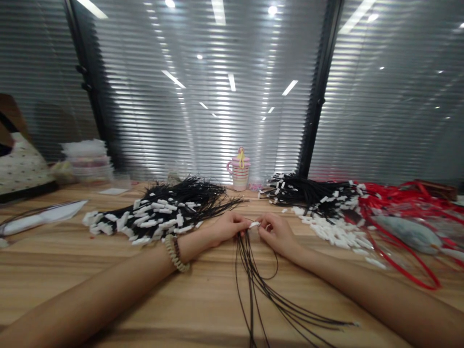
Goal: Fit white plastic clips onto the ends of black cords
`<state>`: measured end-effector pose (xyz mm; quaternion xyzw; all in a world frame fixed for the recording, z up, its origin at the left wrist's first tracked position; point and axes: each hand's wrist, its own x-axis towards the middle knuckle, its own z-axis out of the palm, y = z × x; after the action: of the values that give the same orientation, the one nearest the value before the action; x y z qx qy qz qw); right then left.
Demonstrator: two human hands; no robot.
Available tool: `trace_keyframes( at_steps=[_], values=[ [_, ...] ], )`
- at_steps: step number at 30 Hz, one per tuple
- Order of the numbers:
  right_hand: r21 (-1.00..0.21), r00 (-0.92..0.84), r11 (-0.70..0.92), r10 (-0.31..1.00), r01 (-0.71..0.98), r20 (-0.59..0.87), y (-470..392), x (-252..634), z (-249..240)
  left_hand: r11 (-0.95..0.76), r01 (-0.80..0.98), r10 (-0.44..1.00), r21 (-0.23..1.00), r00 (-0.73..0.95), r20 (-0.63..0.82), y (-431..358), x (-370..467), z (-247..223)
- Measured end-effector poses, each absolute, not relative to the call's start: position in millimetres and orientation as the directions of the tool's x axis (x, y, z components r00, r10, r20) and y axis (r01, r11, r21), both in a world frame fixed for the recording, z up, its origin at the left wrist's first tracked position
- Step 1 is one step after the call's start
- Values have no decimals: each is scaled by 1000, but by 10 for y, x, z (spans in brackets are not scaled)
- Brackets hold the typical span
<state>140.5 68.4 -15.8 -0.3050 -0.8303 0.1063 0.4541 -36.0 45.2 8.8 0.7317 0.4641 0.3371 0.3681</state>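
Near the middle of the wooden table, my left hand (229, 227) pinches a bunch of thin black cords (268, 290), which hang from its fingers and fan out toward the front edge. A small white piece (254, 224) sits between my two hands, at the left fingertips. My right hand (277, 233) is closed beside that piece, its fingers pinched near a cord that loops down below; what exactly lies between them is too small to make out.
Black cords with white ends (163, 208) are heaped at left, another black bundle (311, 193) at back right. Loose white pieces (337, 232) and red ribbons (406, 208) lie right. A striped mug (240, 175) stands behind; plastic containers (90, 164) are back left.
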Motion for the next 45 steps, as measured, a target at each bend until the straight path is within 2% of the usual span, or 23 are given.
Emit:
trace_keyframes(
  at_steps=[22,27,31,34,37,41,45],
  values=[
    [-402,-430,789,598,465,676,677,1402,-156,-303,475,936,826,311,165,442,-342,104],
    [-447,-417,779,618,441,666,708,1398,-177,-283,467,943,838,294,155,429,-332,113],
    [-548,-385,730,682,407,622,779,1387,-192,-274,447,957,851,216,195,477,-354,66],
    [-659,-443,652,751,375,490,851,1419,-153,-266,428,964,864,143,225,538,-375,13],
    [-787,-595,518,764,335,249,924,1525,-50,-257,400,966,880,90,242,581,-387,-24],
    [-906,-769,277,634,320,-77,994,1713,99,-261,360,961,896,9,276,594,-377,-7],
    [-950,-827,82,519,300,-216,1031,1804,149,-321,322,941,891,-1,339,578,-348,100]
  ],
)
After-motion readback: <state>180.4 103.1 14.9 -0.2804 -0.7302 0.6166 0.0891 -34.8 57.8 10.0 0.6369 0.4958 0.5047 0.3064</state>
